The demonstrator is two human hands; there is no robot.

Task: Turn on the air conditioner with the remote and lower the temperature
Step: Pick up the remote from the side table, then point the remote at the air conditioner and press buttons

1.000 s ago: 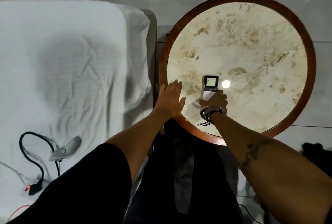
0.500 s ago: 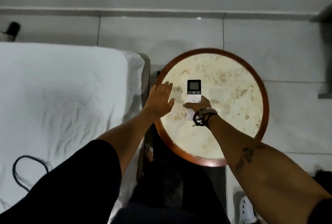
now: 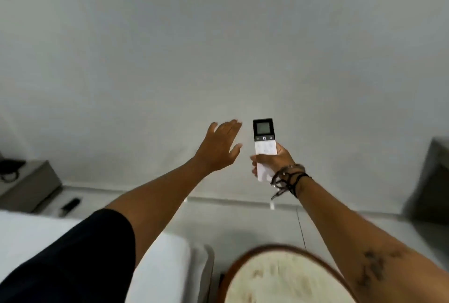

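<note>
Down at the bottom edge, nearest the camera, sits the round marble-topped table with a reddish-brown wooden rim (image 3: pixel 245 257), only its far part showing. Just to the left of that table is the white-sheeted bed (image 3: pixel 167 263), its corner almost touching the rim, and a black short sleeve (image 3: pixel 73 261) crosses over the bed on the left arm.

Both bare arms reach up and forward from above the table. The right forearm has a dark tattoo (image 3: pixel 374 266) on it, and further along the wrist there's a bunch of dark cord and metal bracelets (image 3: pixel 288 177).

Past the bracelets, well above and beyond the table, the right hand (image 3: pixel 274 160) is wrapped around the lower half of the slim white remote control with a black top section and small grey display (image 3: pixel 264 143). Fingers curl round its left edge and the thumb lies on the white button area, so it's a firm clamp. The remote stands upright, screen end up, in mid-air. I can't read the display, too small.

Just left of the remote, not touching it, the left hand (image 3: pixel 220 148) is held up empty, palm away from the camera, fingers stretched out and mostly together, thumb out to the side.

Farther back, beyond the table, pale floor tiles meet a plain white wall (image 3: pixel 218 47). Far left of the table there's a low grey block (image 3: pixel 29 186) with a black cable on it.
</note>
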